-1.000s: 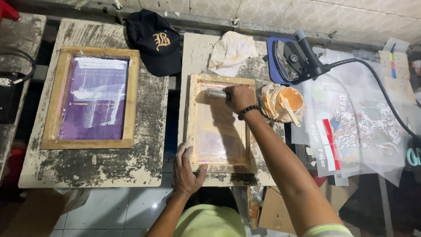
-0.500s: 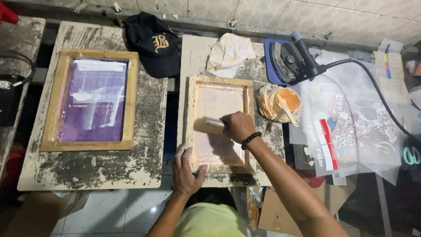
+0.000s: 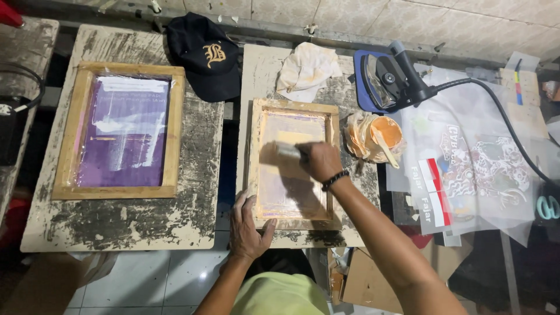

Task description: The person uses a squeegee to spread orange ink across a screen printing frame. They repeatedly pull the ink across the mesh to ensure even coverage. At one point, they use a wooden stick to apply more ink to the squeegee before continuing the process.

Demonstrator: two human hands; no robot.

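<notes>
Right hand has slid nearer the body since the earlier frames, dragging the pale flat squeegee blade from the far end of the mesh to about mid-frame. Left hand unchanged in place.

Head view: small wooden-framed printing screen with orange-stained mesh lies flat on the paint-crusted worktop. Right hand fingers clamped round the squeegee, blade touching the mesh, wrist wearing a dark bead bracelet. Left hand spread flat, fingers apart, pressing the near left corner of the frame, apparently so it won't shift under the stroke.

Containers: crumpled plastic-lined tub of orange ink just right of the frame, within reach, a pale stick resting in the ink.

Larger wooden screen with purple mesh sits on the left worktop, untouched. Black cap, stained cloth and dark iron on a blue pad lie along the far edge. Clear printed film sheets lie at right.
</notes>
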